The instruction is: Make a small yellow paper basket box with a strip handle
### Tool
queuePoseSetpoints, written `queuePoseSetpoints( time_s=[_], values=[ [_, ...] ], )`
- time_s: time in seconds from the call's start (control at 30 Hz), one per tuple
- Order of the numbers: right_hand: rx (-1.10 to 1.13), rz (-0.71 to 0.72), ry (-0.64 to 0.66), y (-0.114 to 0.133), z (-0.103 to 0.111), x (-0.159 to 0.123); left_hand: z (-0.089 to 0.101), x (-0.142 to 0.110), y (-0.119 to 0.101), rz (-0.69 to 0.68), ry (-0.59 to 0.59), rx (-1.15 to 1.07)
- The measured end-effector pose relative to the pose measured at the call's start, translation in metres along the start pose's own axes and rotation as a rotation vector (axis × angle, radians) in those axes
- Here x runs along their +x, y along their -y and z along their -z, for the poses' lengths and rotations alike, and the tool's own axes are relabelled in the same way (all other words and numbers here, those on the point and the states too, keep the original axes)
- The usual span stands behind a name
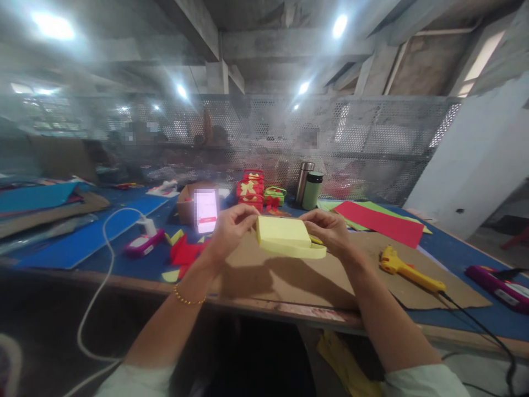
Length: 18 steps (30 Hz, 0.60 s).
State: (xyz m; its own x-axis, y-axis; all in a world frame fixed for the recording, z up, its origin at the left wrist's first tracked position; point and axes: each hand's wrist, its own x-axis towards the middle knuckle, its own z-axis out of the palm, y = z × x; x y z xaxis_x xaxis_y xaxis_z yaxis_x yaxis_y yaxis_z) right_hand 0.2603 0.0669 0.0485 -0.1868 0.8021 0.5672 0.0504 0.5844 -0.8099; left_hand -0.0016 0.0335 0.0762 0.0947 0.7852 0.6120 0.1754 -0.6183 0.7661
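Note:
A small pale yellow box [283,230], which looks like folded paper or foam sheet, is held up above the brown cardboard [301,289]. My left hand [231,230] pinches its left end between thumb and fingers. At the right end, my right hand [328,229] is closed with its fingertips against the box; the exact grip point is partly hidden. A narrow yellow strip [295,252] curves along the near side of the box and sticks out toward my right hand. On the cardboard to the right lies a yellow glue gun [411,270] with a black cord.
Behind stand red decorated boxes [250,189], a small green basket [275,196], a green flask [312,191] and a steel flask [305,179]. Red scraps [185,252], a lit phone [206,210] and a cabled purple device [144,242] are left. Red sheet [380,221] lies right.

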Motion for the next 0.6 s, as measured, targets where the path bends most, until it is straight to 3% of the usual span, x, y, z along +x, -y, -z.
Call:
queuePoseSetpoints(
  time_s=[0.17, 0.33, 0.6],
  values=[
    [-0.295, 0.292, -0.156, 0.001, 0.0, -0.002, -0.005, 0.01, 0.009, 0.091, 0.025, -0.049],
    [-0.488, 0.625, -0.177, 0.003, 0.0, -0.003, -0.01, 0.015, 0.015, 0.268, 0.079, -0.089],
    [-0.79, 0.895, -0.239, -0.003, 0.008, -0.006, -0.009, 0.025, 0.012, 0.28, 0.068, -0.081]
  ],
)
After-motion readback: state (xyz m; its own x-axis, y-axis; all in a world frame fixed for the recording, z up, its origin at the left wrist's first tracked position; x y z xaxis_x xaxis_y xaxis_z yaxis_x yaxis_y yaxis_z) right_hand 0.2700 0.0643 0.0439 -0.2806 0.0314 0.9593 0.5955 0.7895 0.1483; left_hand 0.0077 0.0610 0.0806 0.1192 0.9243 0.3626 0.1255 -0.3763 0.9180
